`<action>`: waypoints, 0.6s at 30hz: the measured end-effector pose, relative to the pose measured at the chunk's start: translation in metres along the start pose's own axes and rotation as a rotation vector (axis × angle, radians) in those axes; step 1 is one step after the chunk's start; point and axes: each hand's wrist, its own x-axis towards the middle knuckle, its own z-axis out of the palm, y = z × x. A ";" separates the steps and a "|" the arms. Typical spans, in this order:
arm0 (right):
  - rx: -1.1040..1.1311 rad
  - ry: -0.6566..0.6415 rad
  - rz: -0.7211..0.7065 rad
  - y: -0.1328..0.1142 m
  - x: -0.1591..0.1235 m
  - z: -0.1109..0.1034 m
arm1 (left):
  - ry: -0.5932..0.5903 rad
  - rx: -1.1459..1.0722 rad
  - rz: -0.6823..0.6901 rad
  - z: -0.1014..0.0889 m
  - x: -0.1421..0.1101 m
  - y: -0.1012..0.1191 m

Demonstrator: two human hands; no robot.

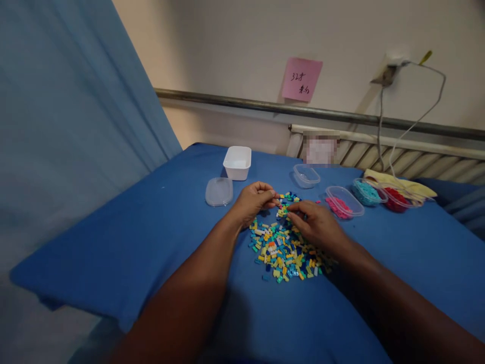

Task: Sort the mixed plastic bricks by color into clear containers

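A spread pile of small building bricks (280, 253) in yellow, green, blue, white and orange lies on the blue sheet (182, 232). At the pile's far left edge is my left hand (254, 202), its thumb and fingers drawn together in a pinch. Whatever sits at its fingertips is too small to name. My right hand (316, 222) reaches over the right side of the pile, fingers curled towards the thumb and touching or just above the bricks. Its fingertips hide what they may hold. Some bricks beneath both hands are covered.
Behind the pile stand a white tub (237, 164), a clear lid (219, 192) and a clear container (306, 177). To the right are containers of pink bricks (338, 207), light-blue bricks (367, 192) and red bricks (395, 199), by a yellow cloth (417, 187). A blue curtain (76, 101) hangs left.
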 end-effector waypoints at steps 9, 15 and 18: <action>-0.457 -0.232 0.238 -0.009 0.063 0.022 | 0.071 -0.114 0.034 0.003 -0.001 0.001; -0.510 -0.296 0.244 -0.010 0.065 0.021 | 0.099 -0.101 0.007 0.007 0.000 -0.001; -0.508 -0.339 0.212 -0.013 0.072 0.017 | 0.098 -0.107 0.014 0.007 0.001 -0.003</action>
